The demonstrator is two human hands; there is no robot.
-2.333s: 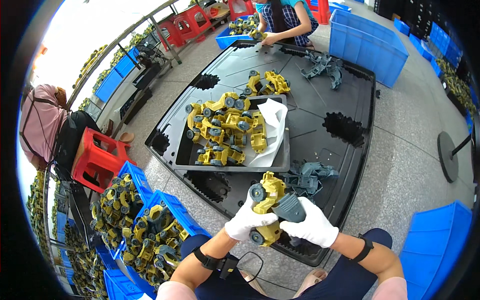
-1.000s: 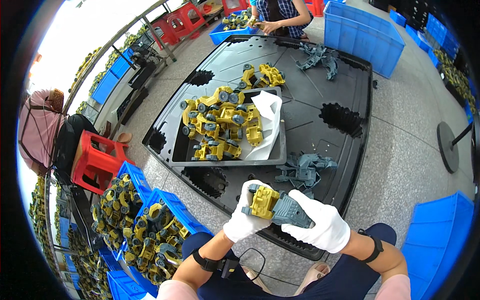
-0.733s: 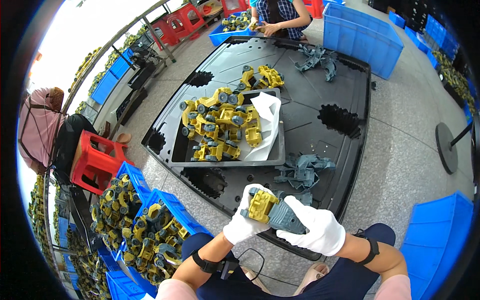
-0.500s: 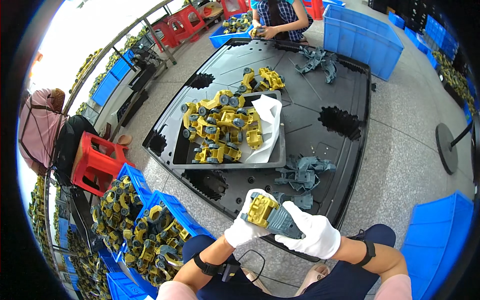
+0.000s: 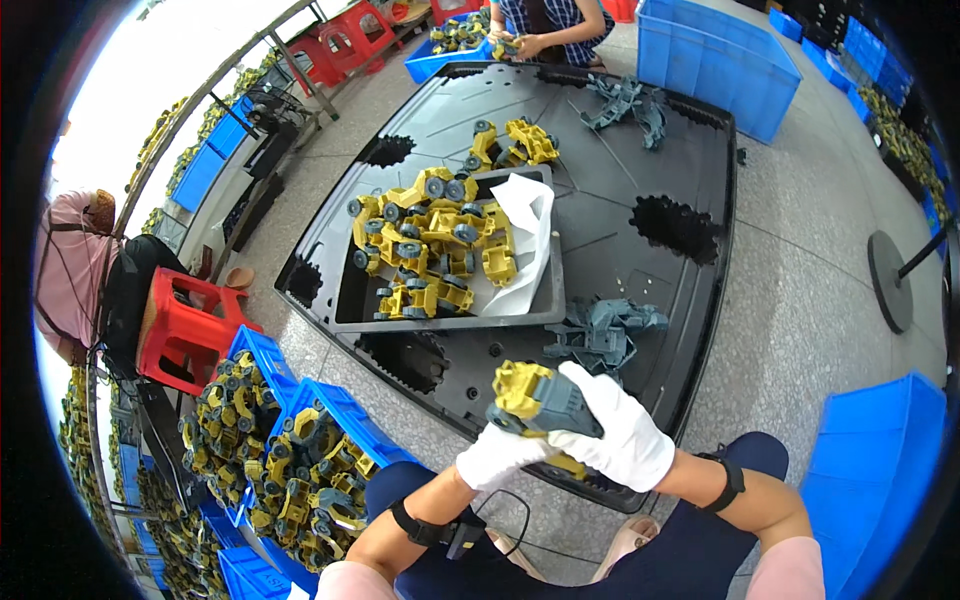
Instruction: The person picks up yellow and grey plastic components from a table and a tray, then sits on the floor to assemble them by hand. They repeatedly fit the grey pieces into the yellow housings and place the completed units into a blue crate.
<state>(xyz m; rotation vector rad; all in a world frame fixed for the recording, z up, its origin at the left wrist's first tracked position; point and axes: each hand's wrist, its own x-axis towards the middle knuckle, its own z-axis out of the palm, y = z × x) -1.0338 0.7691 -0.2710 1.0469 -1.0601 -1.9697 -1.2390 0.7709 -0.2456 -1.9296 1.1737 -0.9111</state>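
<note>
A yellow and grey toy truck is held over the near edge of the black table. My left hand, in a white glove, is closed at its lower left side. My right hand, also gloved, grips its grey end from the right. A bit of yellow shows below the right hand; I cannot tell if it belongs to the same toy. Just beyond my hands lie grey plastic toy parts. To their left, a dark tray holds several yellow toy vehicles and white paper.
More grey parts lie at the table's far right. Two yellow vehicles sit behind the tray. Blue crates full of toys stand at my left, another blue crate at my right. A co-worker handles a toy across the table.
The toy truck has tilted and turned in my hands. My left hand has shifted lower beneath it, and my right hand has come over its grey end. The view has moved slightly.
</note>
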